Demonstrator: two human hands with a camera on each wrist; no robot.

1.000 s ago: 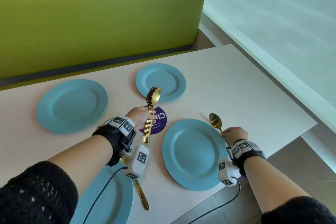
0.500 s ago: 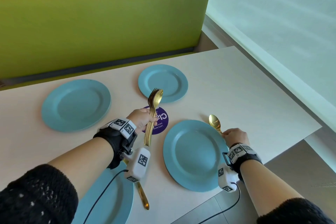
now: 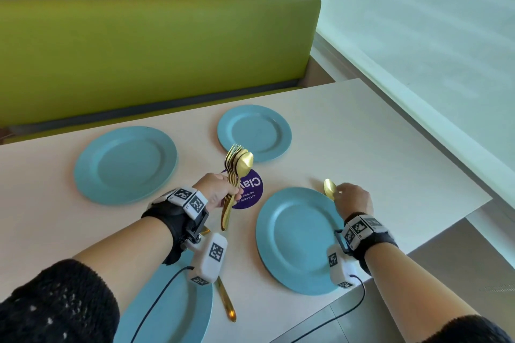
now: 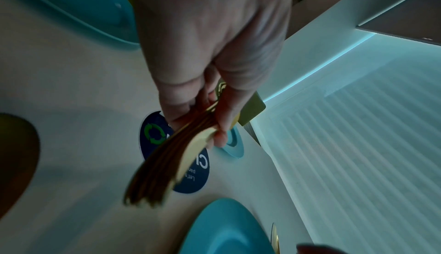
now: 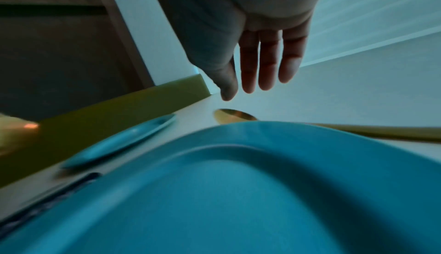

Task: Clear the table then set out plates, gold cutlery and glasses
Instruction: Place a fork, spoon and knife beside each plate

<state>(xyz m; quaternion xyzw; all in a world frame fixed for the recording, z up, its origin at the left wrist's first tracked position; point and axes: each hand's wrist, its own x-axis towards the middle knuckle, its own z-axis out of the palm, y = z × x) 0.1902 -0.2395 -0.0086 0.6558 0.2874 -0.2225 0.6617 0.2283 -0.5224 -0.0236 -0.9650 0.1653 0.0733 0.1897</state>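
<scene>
Gold cutlery is what we are laying now. Our left hand [image 3: 217,192] has its grip curled round a bundle of gold forks and spoons [image 3: 235,175], held upright above the purple round sticker [image 3: 250,192] in the middle of the bench [image 3: 376,147]. Our right hand [image 3: 352,199] hovers over a single gold spoon [image 3: 330,189] that lies on the bench just beside the right rim of the near right plate [image 3: 298,239]; the right wrist view shows those fingers [image 5: 267,65] straight and spread loosely, holding nothing, so we judge the spoon is set down and let go.

Four blue plates are out: the far left plate [image 3: 125,164], the smaller far plate [image 3: 254,132], the near right plate and the near left plate [image 3: 172,309], partly under our left arm. One gold piece [image 3: 225,301] lies beside the near left plate; whether it is a spoon or fork we cannot tell.

By our reckoning the clearing is done and the plates are set. Cutlery is partly laid: the two near places have one piece each, the two far places show none, and the bundle is far from spent. No glasses are in view, so that whole step is left.
</scene>
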